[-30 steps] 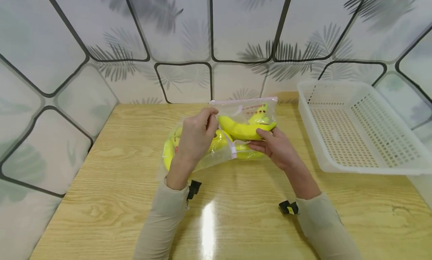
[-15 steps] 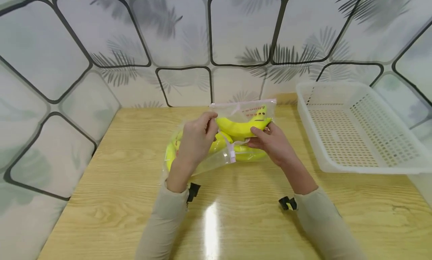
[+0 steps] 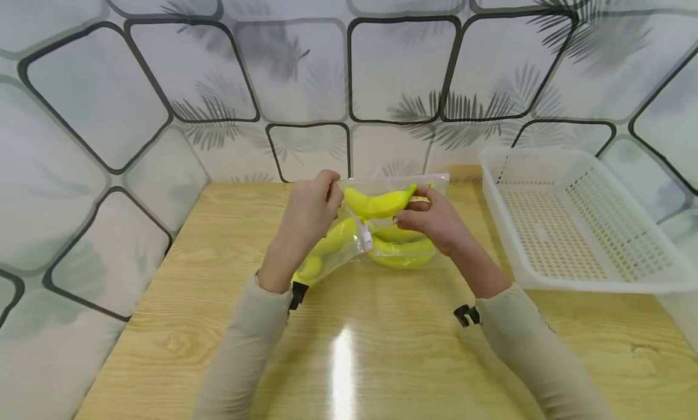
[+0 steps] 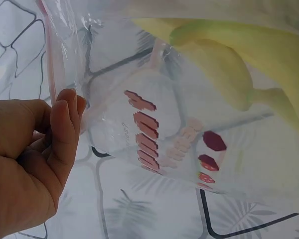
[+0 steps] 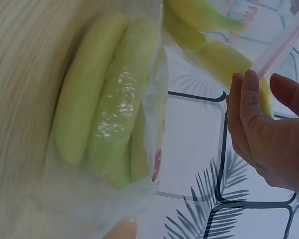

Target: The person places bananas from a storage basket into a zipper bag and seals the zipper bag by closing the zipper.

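My left hand [image 3: 308, 217] pinches the edge of a clear zip bag [image 3: 340, 259] with bananas inside; red print and strawberry pictures [image 4: 207, 177] show on the plastic. At the bag's mouth, my right hand [image 3: 436, 223] holds a yellow banana [image 3: 376, 205] by its right end, between thumb and fingers. The banana's left end reaches toward the left hand. In the right wrist view, a pinkish zip strip [image 5: 284, 42] runs to the right fingertips. More bananas [image 3: 402, 254] lie in clear plastic below the right hand; whether this is a second bag, I cannot tell.
A white perforated basket [image 3: 504, 238] stands on the right of the wooden table [image 3: 382, 359]. Behind the table hangs a wall covering [image 3: 403, 68] with black outlines and leaf prints. A small black mount [image 3: 467, 315] sits at the right cuff, another [image 3: 297, 294] at the left.
The banana in my right hand has shifted left toward the left hand and the bag's mouth. The left-hand bag now slants more steeply, and the head view has tilted up.
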